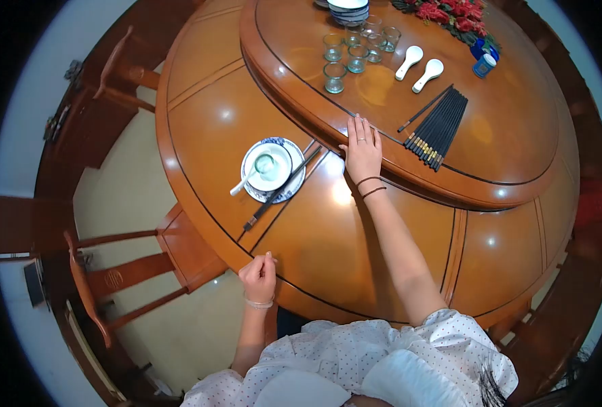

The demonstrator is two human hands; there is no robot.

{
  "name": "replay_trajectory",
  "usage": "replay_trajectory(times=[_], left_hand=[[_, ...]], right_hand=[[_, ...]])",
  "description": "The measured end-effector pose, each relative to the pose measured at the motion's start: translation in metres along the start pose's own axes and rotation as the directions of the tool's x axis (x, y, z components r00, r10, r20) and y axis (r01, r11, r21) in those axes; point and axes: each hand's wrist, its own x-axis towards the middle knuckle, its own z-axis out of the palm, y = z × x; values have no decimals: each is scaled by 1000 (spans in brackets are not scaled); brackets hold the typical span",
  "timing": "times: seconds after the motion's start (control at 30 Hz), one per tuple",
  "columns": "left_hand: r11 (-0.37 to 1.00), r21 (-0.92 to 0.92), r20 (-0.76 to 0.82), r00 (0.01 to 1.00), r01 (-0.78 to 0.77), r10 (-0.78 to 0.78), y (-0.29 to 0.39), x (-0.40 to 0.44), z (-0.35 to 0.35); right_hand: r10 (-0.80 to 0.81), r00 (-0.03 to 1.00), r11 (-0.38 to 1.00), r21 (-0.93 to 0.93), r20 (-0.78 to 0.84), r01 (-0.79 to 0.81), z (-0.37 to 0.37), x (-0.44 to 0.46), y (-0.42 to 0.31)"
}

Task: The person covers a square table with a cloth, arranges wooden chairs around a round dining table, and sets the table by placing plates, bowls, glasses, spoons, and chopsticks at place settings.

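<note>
My right hand [363, 150] lies flat, fingers stretched out, on the rim of the round wooden turntable [280, 74]. My left hand [257, 278] is curled into a fist at the table's near edge, with nothing visible in it. Between the hands and farther left sits a blue-patterned white plate [299, 152]. It bears a white bowl [282, 173] with a small glass [265, 163] and a white spoon [240, 186] in it. A pair of dark chopsticks [263, 209] lies along the plate's right side.
On the turntable stand several glasses [357, 59], a stack of bowls [348, 13], two white spoons [409, 62], a fan of black chopsticks [443, 125], a small blue container [484, 66] and red flowers [443, 12]. A wooden chair [189, 247] stands at the left edge.
</note>
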Motion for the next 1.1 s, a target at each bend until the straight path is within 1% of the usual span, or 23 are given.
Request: replay_trajectory(times=[0.03,0.07,0.1,0.17,0.2,0.23,0.3,0.37,0.43,0.53,0.6,0.63,0.7,0.77,0.83,0.87,0.93,0.97,1.0,1.07,1.1], left_hand=[[1000,-1,9,1000,19,-19,7,-12,6],[1000,9,50,999,-2,2,14,-23,12],[1000,22,28,1000,-1,0,22,-34,22],[1000,-23,17,1000,4,-3,47,-54,39],[999,-19,61,998,32,-31,60,-64,44],[999,-45,43,999,-5,7,76,-73,53],[998,-51,100,994,-28,33,96,-86,65],[995,-63,111,990,-76,83,107,-92,73],[989,-85,130,983,-119,130,113,-88,78],[991,-80,123,986,-103,112,125,-75,78],[990,-131,98,993,-48,62,120,-62,80],[989,-136,98,992,-59,73,116,-54,83],[952,-306,66,998,31,-11,104,-37,93],[923,-384,89,996,27,8,96,-15,102],[915,-403,144,987,-7,70,91,9,104],[910,-414,161,984,1,72,89,22,106],[915,-391,122,979,-102,162,79,52,106],[885,-462,126,982,-68,141,84,66,102],[875,-483,115,987,-40,109,83,76,101],[852,-524,105,992,0,64,76,93,101],[840,-542,112,992,20,48,72,97,101]], right_hand=[[-11,1000,1000,-4,-15,11,-1,-5,6],[-21,1000,1000,14,-9,21,-4,-9,13],[-38,999,999,29,-19,38,-5,-14,20],[-54,999,998,36,0,54,-12,-25,35],[-57,998,997,44,6,56,-17,-30,42],[-59,998,997,47,-7,59,-23,-37,52],[-75,996,995,73,38,73,-28,-46,68],[-77,997,992,98,14,75,-36,-59,83],[-112,993,990,94,37,108,-41,-70,102],[-145,988,987,72,51,141,-62,-88,137],[-180,980,983,55,81,176,-76,-98,157],[-190,977,982,41,99,186,-84,-100,166],[-199,970,980,55,137,193,-91,-107,185],[-179,955,983,11,236,181,-105,-113,203],[-179,938,981,-13,298,191,-122,-121,225],[-174,932,981,-30,318,194,-129,-126,236],[-131,930,979,-100,342,175,-137,-133,252],[-98,931,977,-145,352,158,-141,-139,259],[-89,929,977,-150,359,152,-145,-143,264],[73,940,964,-265,333,19,-150,-151,271],[77,939,962,-272,336,19,-148,-156,272]])
